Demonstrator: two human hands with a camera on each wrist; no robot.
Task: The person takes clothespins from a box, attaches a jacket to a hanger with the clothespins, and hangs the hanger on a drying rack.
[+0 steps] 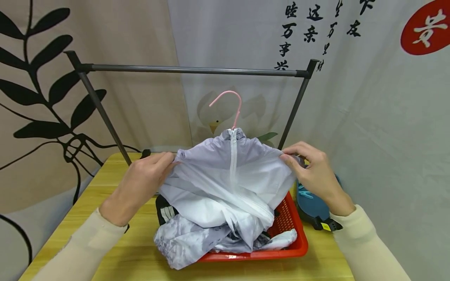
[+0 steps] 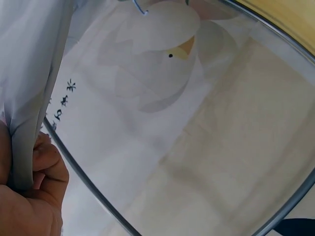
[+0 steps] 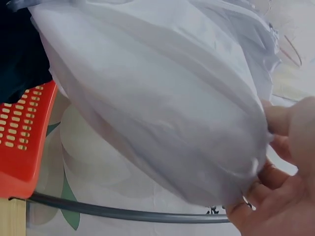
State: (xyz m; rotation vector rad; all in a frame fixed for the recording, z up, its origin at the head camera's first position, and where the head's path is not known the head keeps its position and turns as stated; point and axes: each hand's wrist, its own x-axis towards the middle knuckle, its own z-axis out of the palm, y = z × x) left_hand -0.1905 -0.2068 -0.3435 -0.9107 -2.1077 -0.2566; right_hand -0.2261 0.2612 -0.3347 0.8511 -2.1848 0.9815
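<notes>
A pale lavender-to-white jacket (image 1: pixel 211 187) with a white zipper hangs on a pink hanger (image 1: pixel 240 111), whose hook rises out of the collar. The left hand (image 1: pixel 142 179) pinches one shoulder of the jacket; in the left wrist view that hand (image 2: pixel 34 191) has its fingers curled at the cloth edge. At the other shoulder the right hand (image 1: pixel 316 175) pinches the fabric between thumb and fingers, and the right wrist view shows this hand (image 3: pixel 280 182) at the jacket's (image 3: pixel 162 98) end. The jacket's lower part drapes over a red basket (image 1: pixel 299 238).
Behind the jacket stands a dark metal rack with a horizontal bar (image 1: pixel 190 70). More clothes lie in the basket on the wooden table (image 1: pixel 123 253). A blue item (image 1: pixel 313 207) with black parts sits right of the basket. A printed curtain (image 1: pixel 372 117) hangs behind.
</notes>
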